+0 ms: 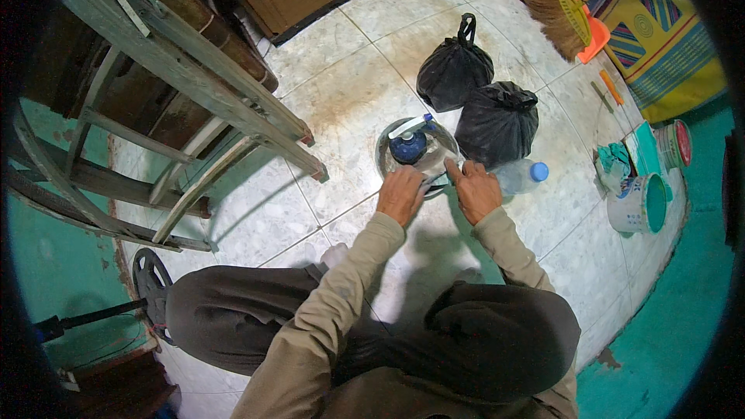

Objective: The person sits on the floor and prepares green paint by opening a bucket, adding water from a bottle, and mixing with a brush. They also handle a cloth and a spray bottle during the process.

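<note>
In front of me on the floor stands a round grey pail. Inside it sits a dark blue spray bottle with a white and blue trigger head. Over the pail's near side, my left hand and my right hand come close together, fingers bent. Between them is a pale limp piece, cloth or plastic, I cannot tell which; both hands seem to pinch it. Beside my right hand lies a clear plastic bottle with a blue cap.
Two knotted black plastic bags stand just beyond the pail. A wooden ladder leans in from the left. At right are a paint tub, an orange-handled tool and a broom. My bent knees flank my forearms.
</note>
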